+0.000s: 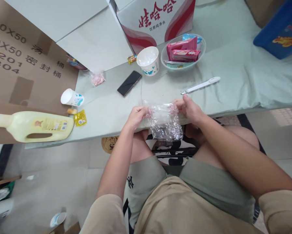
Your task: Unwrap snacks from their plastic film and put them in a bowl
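Clear plastic bag [164, 125] stretched between left hand [136, 117] and right hand [189, 109].

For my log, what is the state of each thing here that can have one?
plastic bag: held at its top between left hand and right hand
yellow bottle: lying on its side
left cup: tipped on its side
middle cup: upright
phone: flat, screen dark
bowl: holds snack packets

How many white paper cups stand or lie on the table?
2. The upright cup stands beside the snack bowl; the tipped cup lies on its side near the yellow bottle. The boxes may hide more.
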Motion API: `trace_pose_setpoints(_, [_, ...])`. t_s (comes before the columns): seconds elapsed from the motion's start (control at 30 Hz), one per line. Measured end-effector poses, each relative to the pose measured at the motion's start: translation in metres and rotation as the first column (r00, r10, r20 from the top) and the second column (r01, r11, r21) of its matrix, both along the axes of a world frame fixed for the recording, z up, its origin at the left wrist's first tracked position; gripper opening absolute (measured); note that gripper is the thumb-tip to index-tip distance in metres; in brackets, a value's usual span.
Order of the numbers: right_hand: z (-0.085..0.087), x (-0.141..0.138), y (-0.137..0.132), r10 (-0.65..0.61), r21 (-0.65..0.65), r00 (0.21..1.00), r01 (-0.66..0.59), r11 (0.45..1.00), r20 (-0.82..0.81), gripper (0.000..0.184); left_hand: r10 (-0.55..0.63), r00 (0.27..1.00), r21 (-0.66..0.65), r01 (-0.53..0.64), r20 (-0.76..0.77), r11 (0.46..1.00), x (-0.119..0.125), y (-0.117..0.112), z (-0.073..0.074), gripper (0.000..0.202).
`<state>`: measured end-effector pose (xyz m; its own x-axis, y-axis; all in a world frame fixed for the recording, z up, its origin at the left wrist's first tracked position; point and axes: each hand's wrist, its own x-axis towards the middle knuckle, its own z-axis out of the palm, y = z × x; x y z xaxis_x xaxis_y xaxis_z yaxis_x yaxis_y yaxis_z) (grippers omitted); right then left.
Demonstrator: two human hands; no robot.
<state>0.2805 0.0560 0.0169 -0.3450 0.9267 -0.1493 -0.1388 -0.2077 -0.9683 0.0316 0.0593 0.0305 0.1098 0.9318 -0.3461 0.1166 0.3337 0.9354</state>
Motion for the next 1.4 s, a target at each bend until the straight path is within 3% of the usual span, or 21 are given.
trace_pose_setpoints(0.07, [0.000, 0.000, 0.000, -0.077, 0.079, 0.989, 0.068, 0.995, 0.123, 0.059, -0.006, 0.999, 0.081, 0.009, -0.036, 0.997, 0.003, 0.000, 0.000, 0.036])
trace_pose_setpoints(0.13, [0.000, 0.001, -0.001, -0.124, 0.174, 0.958, 0.080, 0.982, 0.257, 0.046, -0.003, 0.998, 0.125, 0.012, -0.069, 0.992, 0.006, 0.001, 0.003, 0.043])
trace_pose_setpoints(0.2, [-0.001, 0.000, -0.002, -0.157, 0.217, 0.947, 0.097, 0.971, 0.280, 0.029, 0.008, 0.995, 0.175, 0.010, -0.099, 0.985, 0.008, 0.002, 0.007, 0.045])
trace_pose_setpoints(0.33, [-0.003, -0.004, -0.004, -0.146, 0.157, 0.978, 0.123, 0.980, 0.149, 0.078, 0.034, 0.999, 0.255, -0.028, -0.017, 0.966, 0.012, 0.004, 0.012, 0.035])
trace_pose_setpoints(0.4, [-0.001, -0.005, -0.005, -0.142, 0.153, 0.979, 0.119, 0.981, 0.146, 0.083, 0.086, 0.989, 0.263, -0.116, 0.123, 0.958, 0.013, 0.004, 0.013, 0.037])
trace_pose_setpoints(0.47, [0.001, -0.005, -0.005, -0.177, 0.174, 0.974, 0.151, 0.973, 0.142, 0.076, 0.153, 0.950, 0.216, -0.215, 0.273, 0.952, 0.016, 0.002, 0.012, 0.042])
trace_pose_setpoints(0.53, [0.002, -0.004, -0.005, -0.226, 0.183, 0.966, 0.201, 0.962, 0.127, 0.071, 0.155, 0.925, 0.114, -0.205, 0.347, 0.972, 0.020, -0.002, 0.010, 0.052])
trace_pose_setpoints(0.67, [-0.003, -0.003, -0.001, -0.280, 0.163, 0.959, 0.269, 0.949, 0.050, 0.065, 0.020, 0.967, -0.045, -0.009, 0.254, 0.999, 0.031, -0.010, 0.004, 0.053])
trace_pose_setpoints(0.73, [-0.005, -0.003, 0.001, -0.249, 0.135, 0.968, 0.243, 0.961, 0.035, 0.047, 0.052, 0.967, -0.049, -0.041, 0.248, 0.998, 0.035, -0.011, 0.001, 0.046])
trace_pose_setpoints(0.83, [-0.005, -0.005, 0.001, -0.174, 0.112, 0.975, 0.159, 0.981, 0.136, 0.027, 0.087, 0.974, -0.023, -0.085, 0.211, 0.996, 0.036, -0.008, -0.001, 0.037])
trace_pose_setpoints(0.97, [0.001, -0.008, -0.002, -0.114, 0.084, 0.987, 0.104, 0.991, 0.117, 0.025, 0.093, 0.993, 0.069, -0.098, 0.072, 0.993, 0.032, -0.006, 0.000, 0.026])
trace_pose_setpoints(1.1, [0.006, -0.008, -0.003, -0.140, 0.033, 0.990, 0.141, 0.989, -0.036, 0.028, 0.117, 0.967, 0.000, -0.120, 0.228, 0.993, 0.024, -0.009, 0.005, 0.033])
trace_pose_setpoints(1.17, [0.007, -0.006, -0.002, -0.109, -0.001, 0.983, 0.111, 0.994, -0.149, 0.023, 0.077, 0.952, -0.049, -0.066, 0.295, 0.997, 0.021, -0.010, 0.009, 0.024])
trace_pose_setpoints(1.23, [0.007, -0.002, -0.002, -0.041, -0.005, 0.982, 0.041, 0.999, -0.184, 0.031, 0.027, 0.953, -0.074, -0.005, 0.301, 0.997, 0.019, -0.010, 0.013, 0.029])
trace_pose_setpoints(1.3, [0.006, 0.001, -0.002, -0.015, 0.034, 0.998, 0.017, 0.999, -0.053, 0.037, -0.019, 0.973, -0.056, 0.032, 0.229, 0.998, 0.018, -0.009, 0.014, 0.031])
trace_pose_setpoints(1.37, [0.005, 0.003, -0.002, -0.059, 0.064, 0.989, 0.051, 0.997, 0.135, 0.028, -0.047, 0.992, 0.006, 0.046, 0.118, 0.999, 0.019, -0.009, 0.013, 0.019])
trace_pose_setpoints(1.4, [0.004, 0.003, -0.002, -0.083, 0.060, 0.977, 0.072, 0.996, 0.195, 0.028, -0.051, 0.996, 0.040, 0.048, 0.075, 0.998, 0.019, -0.009, 0.012, 0.024])
